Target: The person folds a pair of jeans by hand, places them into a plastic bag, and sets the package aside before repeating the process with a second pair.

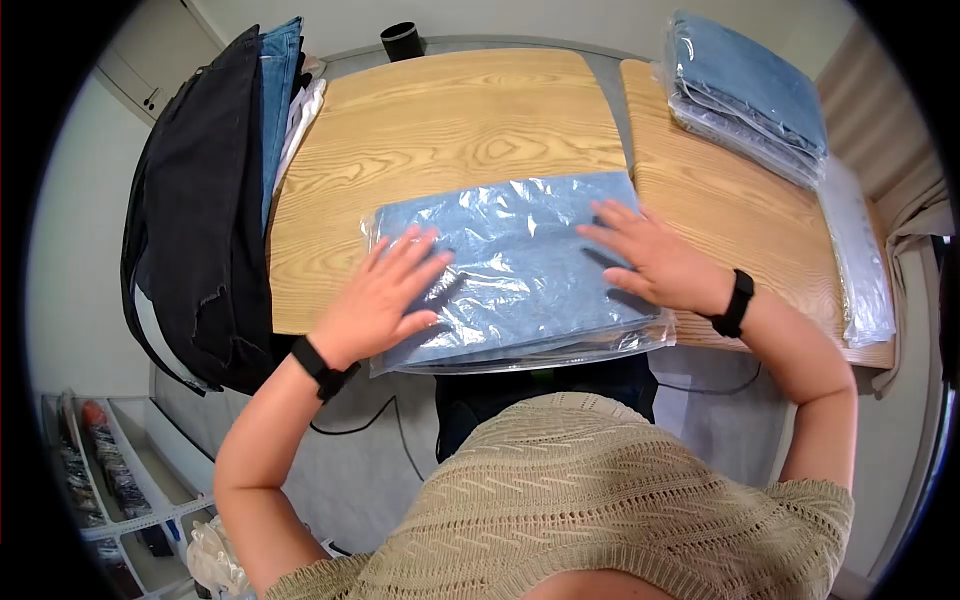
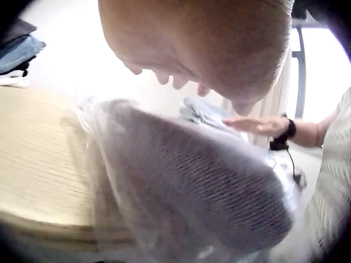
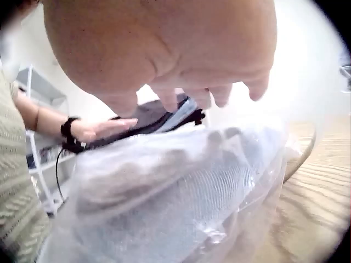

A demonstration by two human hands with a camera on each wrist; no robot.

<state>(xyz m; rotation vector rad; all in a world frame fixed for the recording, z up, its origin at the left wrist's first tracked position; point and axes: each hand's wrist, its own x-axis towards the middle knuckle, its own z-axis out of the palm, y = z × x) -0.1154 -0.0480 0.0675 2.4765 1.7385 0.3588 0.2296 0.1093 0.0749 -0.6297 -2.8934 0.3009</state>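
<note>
A folded light-blue denim garment in a clear plastic bag (image 1: pixel 510 260) lies at the table's near edge, its glossy film creased. Over its left part is my left hand (image 1: pixel 385 295), palm down with fingers spread. My right hand (image 1: pixel 655 260) is over the right part, fingers extended toward the middle. In the left wrist view the left palm (image 2: pixel 197 44) is raised a little above the bagged garment (image 2: pixel 192 170). Similarly, the right wrist view has the right palm (image 3: pixel 164 49) just over the bag's film (image 3: pixel 181 186). Neither hand grips anything.
Dark and blue jeans (image 1: pixel 205 200) hang in a pile over the table's left side. On the right table, a stack of bagged denim (image 1: pixel 750 90) stands at the back, with clear plastic bags (image 1: pixel 858 260) nearer. A black cup-shaped bin (image 1: pixel 402 41) is behind the wooden table (image 1: pixel 460 115).
</note>
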